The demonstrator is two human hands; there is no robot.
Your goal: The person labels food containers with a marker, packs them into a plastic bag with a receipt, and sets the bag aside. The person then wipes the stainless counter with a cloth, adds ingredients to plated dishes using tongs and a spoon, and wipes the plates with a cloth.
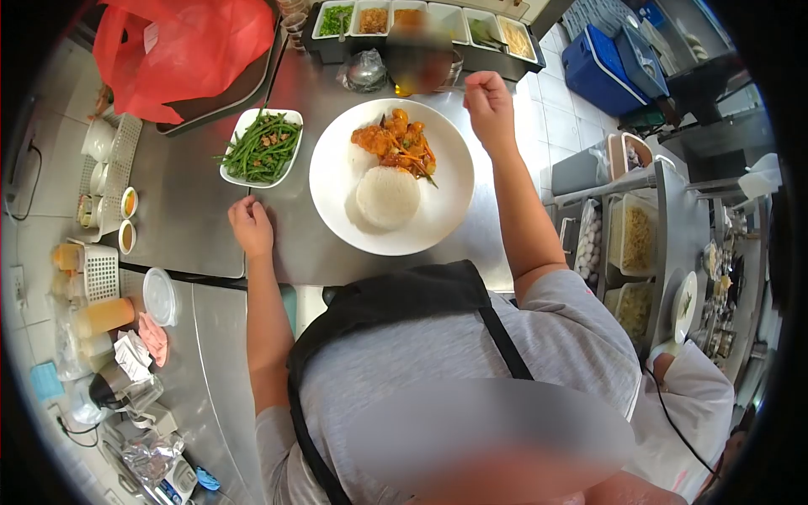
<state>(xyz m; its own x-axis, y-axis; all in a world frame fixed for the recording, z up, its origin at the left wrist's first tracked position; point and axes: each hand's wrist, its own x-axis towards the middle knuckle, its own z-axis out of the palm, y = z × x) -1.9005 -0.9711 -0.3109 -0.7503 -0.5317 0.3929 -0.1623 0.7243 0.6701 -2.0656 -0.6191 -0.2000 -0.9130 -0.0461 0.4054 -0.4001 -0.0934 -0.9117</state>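
My left hand [251, 225] is at the steel table on the left, fingers curled in, with nothing visible in them. Just beyond it stands a white square dish of green beans [266, 145] with small brown bits on top. My right hand [490, 105] is held as a fist at the table's right side, to the right of a large white plate [337, 202]; anything inside the fist is hidden. The plate bears a round mound of white rice [388, 198] and, behind it, orange-glazed fried pieces [392, 139] with vegetable strips. Neither hand touches plate or dish.
A garnish rack [404, 18] lines the back, partly covered by a blurred dark patch. A red plastic bag [181, 55] lies on a dark tray at back left. Small sauce cups [128, 236] stand left. A co-worker's white sleeve [686, 412] shows at lower right.
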